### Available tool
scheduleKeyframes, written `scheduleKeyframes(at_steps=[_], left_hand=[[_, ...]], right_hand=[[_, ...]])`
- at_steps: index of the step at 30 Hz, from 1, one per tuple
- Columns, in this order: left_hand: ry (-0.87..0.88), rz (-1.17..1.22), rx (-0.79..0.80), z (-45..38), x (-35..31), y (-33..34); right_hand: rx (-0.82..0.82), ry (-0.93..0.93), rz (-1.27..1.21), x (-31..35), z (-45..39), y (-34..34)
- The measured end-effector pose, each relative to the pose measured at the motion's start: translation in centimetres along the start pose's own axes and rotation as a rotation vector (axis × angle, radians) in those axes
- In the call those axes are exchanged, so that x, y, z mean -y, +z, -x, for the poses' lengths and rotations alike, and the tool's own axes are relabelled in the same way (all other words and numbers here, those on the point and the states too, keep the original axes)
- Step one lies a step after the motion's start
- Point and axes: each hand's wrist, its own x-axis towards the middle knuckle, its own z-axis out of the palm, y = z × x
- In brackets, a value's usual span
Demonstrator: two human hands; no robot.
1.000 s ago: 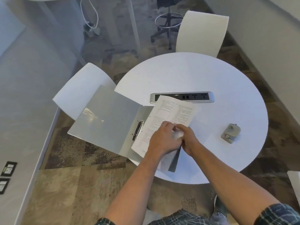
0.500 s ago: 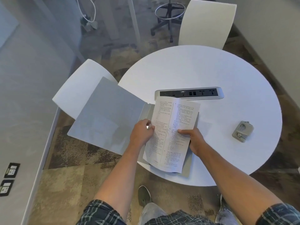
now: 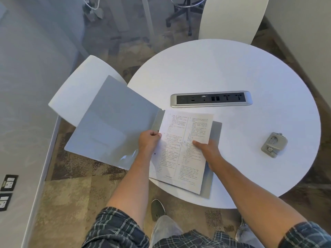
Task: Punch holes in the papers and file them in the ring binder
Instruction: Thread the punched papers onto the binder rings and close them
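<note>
A grey ring binder [image 3: 111,122] lies open, its left cover hanging past the round white table's [image 3: 232,68] edge. Printed papers [image 3: 182,158] lie over its right half, and a strip of the back cover [image 3: 217,133] shows beside them. One punched hole shows near the papers' left edge. My left hand [image 3: 148,142] grips that left edge with curled fingers, right over the spine, and hides the rings. My right hand [image 3: 208,151] holds the right edge, thumb on top of the page. A small grey hole punch [image 3: 274,144] sits alone on the table to the right.
A silver power strip [image 3: 211,98] is set into the table just beyond the papers. One white chair [image 3: 80,93] stands under the binder's left cover and another [image 3: 231,17] at the far side. Carpet floor lies below, with my shoe [image 3: 157,209] near the table edge.
The papers have shifted right and squared up over the binder's right half. My left hand moved to their left edge by the rings; my right hand moved to the right edge.
</note>
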Motion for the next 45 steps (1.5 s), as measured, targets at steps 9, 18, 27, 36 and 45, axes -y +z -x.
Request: scheduleKeyframes(at_steps=[9,18,27,36,45], left_hand=[[-0.022,0.091,-0.061,-0.9,-0.1,1.4],[-0.138,0.263,0.022,-1.4,-0.3,1.9],[-0.196,0.336,0.055,-1.7,-0.6,2.2],[-0.145,0.235,0.053,-1.3,-0.9,1.8],[0.038,0.028,-0.100,0.7,-1.2,2.2]], right_hand=[[0.011,-0.043,0.035,-0.5,-0.3,-0.8],[-0.086,-0.072,0.027,-1.3,-0.8,-1.5],[-0.115,-0.043,0.062,-1.6,-1.6,-1.7],[-0.115,-0.039,0.092,-1.8,-1.7,-1.7],[-0.119,-0.054,0.099,-2.0,-1.2,-2.1]])
